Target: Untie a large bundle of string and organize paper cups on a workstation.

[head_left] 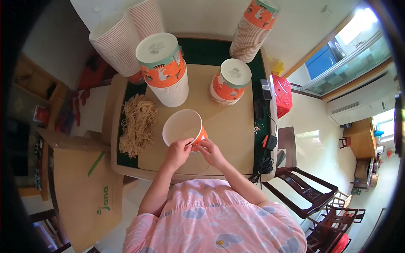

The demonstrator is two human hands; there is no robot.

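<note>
Tilted toward me over the table is a white-lined paper tub (182,126) with an orange printed outside. My left hand (179,152) is closed on its near edge, thumb by the rim. My right hand (211,152) is pinched against the tub's near right side. A thin cord (205,170) shows just below the right hand, and its upper end is hidden by the fingers. To the left lies a loose heap of tan twine cords (138,124). Behind the held tub stand an upturned stack of tubs (162,76) and a shorter stack (232,81) with cord around its lower part.
Tall stacks of nested tubs rise at the back left (114,44) and back right (252,31). Black cables (265,165) and small devices line the table's right edge. A large cardboard box (86,194) is at the left, a red stool (282,96) and dark chairs (301,189) at the right.
</note>
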